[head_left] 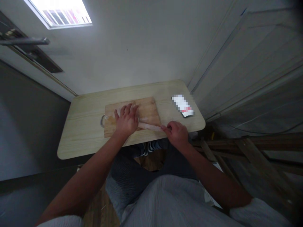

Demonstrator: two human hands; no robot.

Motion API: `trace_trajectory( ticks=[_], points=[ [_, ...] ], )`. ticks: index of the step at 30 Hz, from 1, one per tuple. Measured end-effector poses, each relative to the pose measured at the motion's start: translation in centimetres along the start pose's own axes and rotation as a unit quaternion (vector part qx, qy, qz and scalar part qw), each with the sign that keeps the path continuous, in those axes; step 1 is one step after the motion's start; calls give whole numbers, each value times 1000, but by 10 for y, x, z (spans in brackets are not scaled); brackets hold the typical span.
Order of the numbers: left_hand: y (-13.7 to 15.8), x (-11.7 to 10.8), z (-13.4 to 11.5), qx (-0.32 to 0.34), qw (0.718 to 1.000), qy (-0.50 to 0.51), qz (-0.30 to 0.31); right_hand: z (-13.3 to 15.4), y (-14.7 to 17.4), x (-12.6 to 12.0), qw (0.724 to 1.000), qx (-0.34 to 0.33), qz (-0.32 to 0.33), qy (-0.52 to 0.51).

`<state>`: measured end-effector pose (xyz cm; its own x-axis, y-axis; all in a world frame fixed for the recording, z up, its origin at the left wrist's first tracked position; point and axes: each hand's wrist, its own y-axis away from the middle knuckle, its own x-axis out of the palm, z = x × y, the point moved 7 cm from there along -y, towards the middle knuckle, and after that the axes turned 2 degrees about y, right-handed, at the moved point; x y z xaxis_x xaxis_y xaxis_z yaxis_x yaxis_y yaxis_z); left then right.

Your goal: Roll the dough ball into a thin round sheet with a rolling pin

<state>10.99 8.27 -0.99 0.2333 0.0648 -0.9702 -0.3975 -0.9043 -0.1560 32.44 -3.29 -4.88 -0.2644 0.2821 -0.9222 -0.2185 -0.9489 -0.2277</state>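
Observation:
A wooden cutting board (149,108) with a metal ring at its left end lies on the small table. My left hand (127,120) rests flat on the board, its fingers spread. From beside that palm a pale, flat strip (151,126) runs to the right, past the board's near right corner. What the strip is made of I cannot make out, and its left end is hidden at my left hand. My right hand (177,134) is closed, with thumb and fingers pinching the strip's right end near the table's front edge.
The light wood table (82,126) has rounded corners and stands against a white door with a metal handle (26,41). A phone (183,105), its screen blurred, lies at the right of the table. Wooden slats (255,157) stand low at the right.

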Motion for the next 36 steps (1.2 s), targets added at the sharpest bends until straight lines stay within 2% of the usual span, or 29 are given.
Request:
trace_trajectory(
  ticks=[7, 12, 20, 36],
  points=[
    [14, 5, 9, -15, 1000, 12, 7, 4, 12, -2, 1000, -19, -15, 8],
    [14, 6, 9, -26, 1000, 5, 17, 1, 13, 1, 1000, -20, -12, 0],
    [-4, 2, 0, 14, 999, -14, 34, -2, 5, 1, 1000, 4, -13, -7],
    [-39, 15, 0, 12, 999, -20, 45, -15, -13, -4, 997, 65, 3, -35]
  ],
)
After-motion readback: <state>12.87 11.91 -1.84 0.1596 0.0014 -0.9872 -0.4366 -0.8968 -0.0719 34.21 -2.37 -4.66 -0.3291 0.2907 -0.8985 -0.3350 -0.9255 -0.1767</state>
